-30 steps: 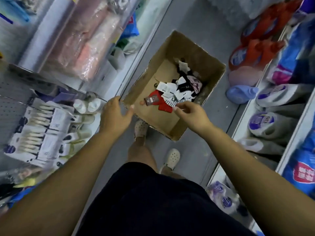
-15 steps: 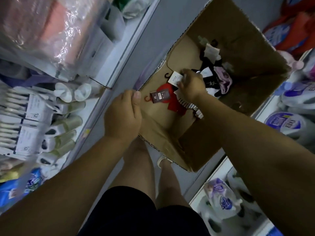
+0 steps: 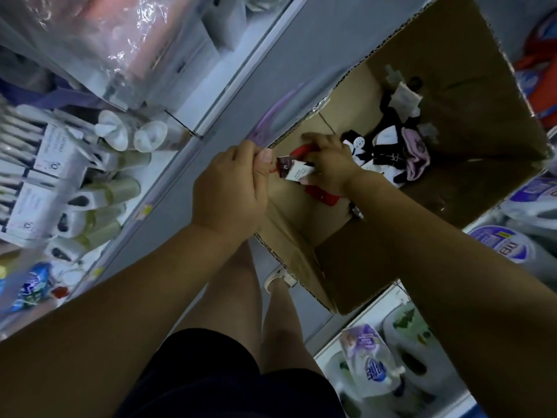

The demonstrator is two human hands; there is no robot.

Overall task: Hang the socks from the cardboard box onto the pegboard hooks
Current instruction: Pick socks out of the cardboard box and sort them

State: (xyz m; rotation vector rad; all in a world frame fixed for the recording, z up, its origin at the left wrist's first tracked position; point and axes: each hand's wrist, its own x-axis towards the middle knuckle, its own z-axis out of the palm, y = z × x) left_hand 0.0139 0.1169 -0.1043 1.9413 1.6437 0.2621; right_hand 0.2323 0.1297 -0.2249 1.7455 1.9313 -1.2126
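Observation:
An open cardboard box point(image 3: 470, 73) stands on the aisle floor in front of me. Inside lies a heap of socks point(image 3: 391, 152), black, white and pink, with paper tags. My right hand point(image 3: 330, 162) is closed around a pair of red socks point(image 3: 321, 196) and a white tagged pair, just above the box's near left wall. My left hand point(image 3: 232, 188) pinches the small hook and dark label at the top of the red socks. No pegboard hooks are in view.
Shelves with white bottles point(image 3: 120, 137) and boxed goods point(image 3: 36, 188) line the left side. Detergent pouches point(image 3: 370, 363) and jugs point(image 3: 506, 245) fill the low shelves on the right. My legs and a white shoe point(image 3: 278, 276) stand beside the box on the narrow floor.
My right hand reached into the box, gathered the red socks and drew them toward the near wall. My left hand moved over from the box's edge and took hold of the label end.

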